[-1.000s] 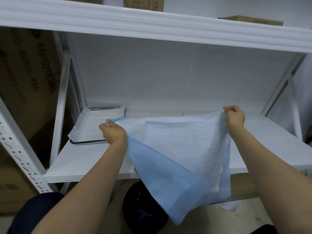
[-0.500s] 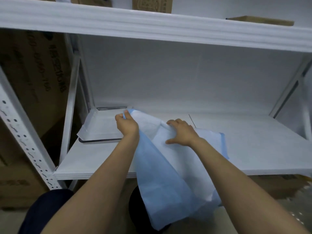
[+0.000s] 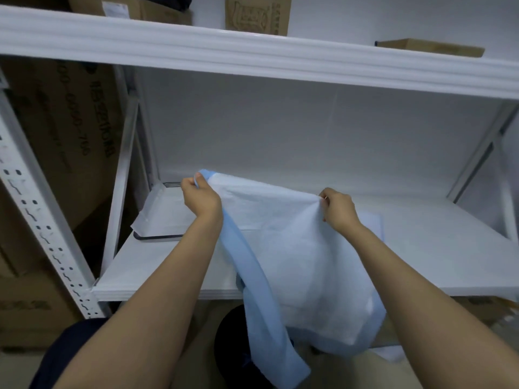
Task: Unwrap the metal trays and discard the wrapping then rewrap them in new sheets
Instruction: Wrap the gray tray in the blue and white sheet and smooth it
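The flat metal tray (image 3: 157, 236), white wrapping (image 3: 165, 211) lying in it, sits on the white shelf (image 3: 449, 248) near a blue-and-white sheet (image 3: 295, 262) that the left hand (image 3: 200, 200) and right hand (image 3: 338, 210) pinch with curled fingers.

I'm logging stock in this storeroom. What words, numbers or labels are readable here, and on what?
Nothing reads for certain.
Tall cardboard box, left: sideways characters and a digit string, too blurred.
Box on the top shelf: printed emblem and letters, unreadable.
White label, top-left box: too small.
Low box, bottom left: dark print, blurred.
On the sheet and covered tray: no print seen.
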